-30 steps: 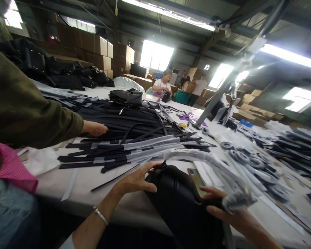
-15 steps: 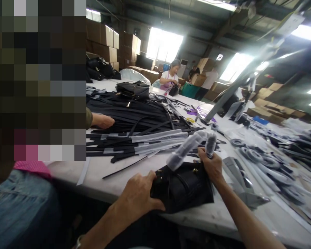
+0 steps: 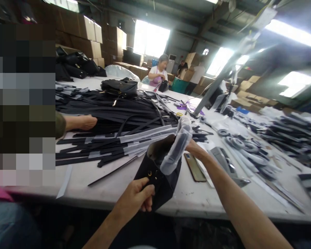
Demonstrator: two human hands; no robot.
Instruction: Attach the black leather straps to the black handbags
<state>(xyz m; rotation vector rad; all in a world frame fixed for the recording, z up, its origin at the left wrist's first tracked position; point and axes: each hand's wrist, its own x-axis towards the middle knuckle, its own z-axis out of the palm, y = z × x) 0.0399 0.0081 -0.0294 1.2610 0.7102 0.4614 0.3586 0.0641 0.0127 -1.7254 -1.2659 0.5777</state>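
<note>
A black handbag (image 3: 158, 186) is tilted at the table's near edge with its top partly open, showing a brown inside. Its handle (image 3: 175, 150) is wrapped in clear plastic and arches above the opening. My left hand (image 3: 138, 195) is closed on the near end of the bag, thumb and fingers pinching the black material below a small gold ring. My right hand (image 3: 193, 147) grips the far side; the handle and the bag cover its fingers. Right of the bag, a phone (image 3: 195, 167) lies on the table, close under my right forearm.
Black straps (image 3: 114, 114), some wrapped in plastic, cover the table's left and middle. Another black bag (image 3: 120, 88) lies on them. A co-worker's hand (image 3: 85, 121) rests at the straps. A grey tape dispenser (image 3: 224, 162), rolls (image 3: 242, 145) and a slanted metal post (image 3: 215, 86) stand right.
The handbag has turned from broadside to end-on, and its opening now shows. My left hand has shifted its hold on the near end. My right hand has gone behind the bag. The phone has come into view.
</note>
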